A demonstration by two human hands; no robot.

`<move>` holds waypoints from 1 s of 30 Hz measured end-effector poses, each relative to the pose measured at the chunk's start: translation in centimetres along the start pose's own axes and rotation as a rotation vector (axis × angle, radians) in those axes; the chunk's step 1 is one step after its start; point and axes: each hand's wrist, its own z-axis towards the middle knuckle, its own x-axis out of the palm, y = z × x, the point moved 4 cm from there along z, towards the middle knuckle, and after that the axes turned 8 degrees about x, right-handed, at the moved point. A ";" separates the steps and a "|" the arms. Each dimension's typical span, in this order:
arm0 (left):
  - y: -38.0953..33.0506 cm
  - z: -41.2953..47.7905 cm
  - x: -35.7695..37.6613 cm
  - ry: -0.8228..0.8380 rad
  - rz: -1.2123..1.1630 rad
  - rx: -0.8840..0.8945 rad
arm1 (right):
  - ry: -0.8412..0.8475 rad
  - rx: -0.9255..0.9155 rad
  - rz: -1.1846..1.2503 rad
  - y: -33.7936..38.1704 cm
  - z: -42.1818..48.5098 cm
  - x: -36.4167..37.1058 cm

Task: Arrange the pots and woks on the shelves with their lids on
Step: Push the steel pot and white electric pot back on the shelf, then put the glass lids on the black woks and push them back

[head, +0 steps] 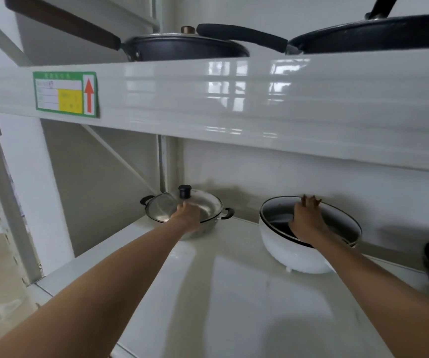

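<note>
White metal shelves (234, 293) fill the view. On the lower shelf, the steel pot (195, 228) sits left of the white pot (296, 257), well apart. Left hand (187, 211) rests on the steel pot's glass lid (172, 206); its grip is hidden. Right hand (306, 218), fingers spread, presses the white pot's lid (342, 223). Two dark woks (182, 47) sit above.
</note>
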 end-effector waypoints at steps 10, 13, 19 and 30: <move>-2.2 -1.1 -0.2 0.015 0.092 0.041 | 0.017 -0.027 0.110 0.3 -1.3 -0.5; -3.4 -1.6 -0.5 0.023 0.113 0.084 | -0.062 -0.064 0.164 0.7 -2.4 -1.2; -7.7 -3.9 -1.4 0.071 0.195 0.242 | -0.122 -0.127 0.181 0.2 -6.3 -3.6; -21.4 -14.6 -3.7 0.206 0.236 0.538 | 0.103 0.155 0.075 -12.4 -18.6 -8.8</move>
